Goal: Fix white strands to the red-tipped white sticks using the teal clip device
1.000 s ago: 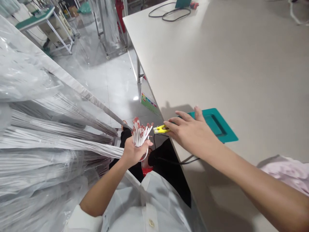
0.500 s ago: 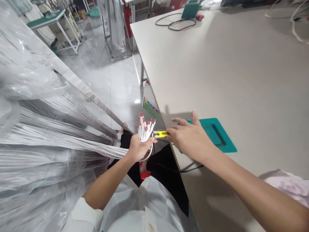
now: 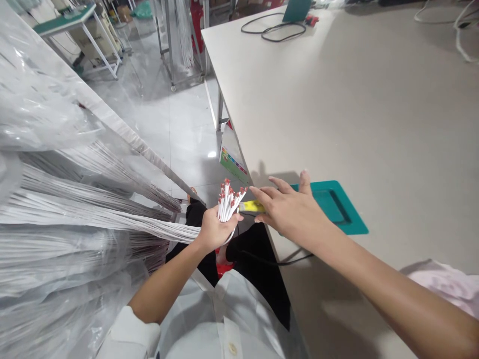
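Observation:
My left hand (image 3: 217, 232) is closed around a bundle of thin white cables (image 3: 227, 207), whose red-tipped ends stick up above the fist. The rest of the bundle runs off to the left. Beside those tips, my right hand (image 3: 286, 207) has a yellow thread snip (image 3: 252, 206) between thumb and forefinger, pointing at the bundle. Its forefinger is lifted off the snip's upper side and the other fingers are spread. The palm side, and part of the snip, is hidden. Under and behind this hand lies a teal tray (image 3: 333, 204) on the table.
The pale table (image 3: 329, 114) fills the right side, its edge close to my right hand. A black cable (image 3: 284, 32) lies coiled at its far end. Plastic-wrapped cable bundles (image 3: 75, 214) hang on a rail (image 3: 149, 157) at left. Pink cloth (image 3: 441, 284) lies at lower right.
My right forefinger has lifted and stretched toward the cable tips, while the thumb stays low by the snip. The cable tips have shifted slightly right, closer to the right hand.

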The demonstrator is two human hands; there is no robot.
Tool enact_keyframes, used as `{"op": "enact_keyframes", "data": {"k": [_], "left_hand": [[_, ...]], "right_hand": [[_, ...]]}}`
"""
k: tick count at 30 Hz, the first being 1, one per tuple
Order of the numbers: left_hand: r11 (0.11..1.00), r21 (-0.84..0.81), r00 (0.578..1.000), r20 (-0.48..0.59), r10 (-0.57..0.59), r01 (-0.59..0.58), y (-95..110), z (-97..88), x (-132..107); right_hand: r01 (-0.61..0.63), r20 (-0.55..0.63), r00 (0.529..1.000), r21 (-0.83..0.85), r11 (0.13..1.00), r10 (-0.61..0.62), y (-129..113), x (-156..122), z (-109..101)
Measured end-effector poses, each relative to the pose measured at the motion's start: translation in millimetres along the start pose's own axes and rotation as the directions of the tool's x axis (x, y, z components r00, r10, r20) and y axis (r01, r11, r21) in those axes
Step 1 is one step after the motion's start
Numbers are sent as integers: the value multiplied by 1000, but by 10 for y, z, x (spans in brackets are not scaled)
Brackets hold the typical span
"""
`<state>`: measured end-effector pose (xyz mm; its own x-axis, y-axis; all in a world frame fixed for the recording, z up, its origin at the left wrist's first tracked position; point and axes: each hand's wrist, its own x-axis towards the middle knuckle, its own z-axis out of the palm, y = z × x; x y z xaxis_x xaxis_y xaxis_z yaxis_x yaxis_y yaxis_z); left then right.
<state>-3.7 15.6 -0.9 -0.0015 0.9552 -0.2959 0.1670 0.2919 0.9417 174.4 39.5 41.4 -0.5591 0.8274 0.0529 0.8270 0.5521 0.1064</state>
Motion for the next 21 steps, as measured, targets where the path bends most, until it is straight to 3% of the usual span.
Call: {"op": "enact_keyframes", "data": {"k": [7,11,13,15,17,19,21], "left_hand": [[1000,-13,1000,-16,-22,22,-16,-73,-52],[993,-104,997,-55,-63,57,45,-139,-116],[986,-152,995,-55,-80,71,116,-185,-167],[981,-180,997,-19,-78,74,204,-240,-233],[977,-198,997,41,-69,76,286,-294,-305],[971,-223,992,107,-63,85,340,-336,-371],[961,-259,985,164,-57,98,358,-361,-422]], "right_hand": [[24,3,1000,76,997,-24,46,8,18],[85,-198,979,227,970,-39,-106,-46,-92],[82,-330,942,424,902,69,-261,-96,-127],[30,-312,913,693,721,262,-424,-139,-119],[-84,-68,929,919,386,364,-558,-159,-75],[-217,212,919,976,-24,334,-653,-154,-19],[-285,382,890,893,-349,251,-719,-132,27]]}}
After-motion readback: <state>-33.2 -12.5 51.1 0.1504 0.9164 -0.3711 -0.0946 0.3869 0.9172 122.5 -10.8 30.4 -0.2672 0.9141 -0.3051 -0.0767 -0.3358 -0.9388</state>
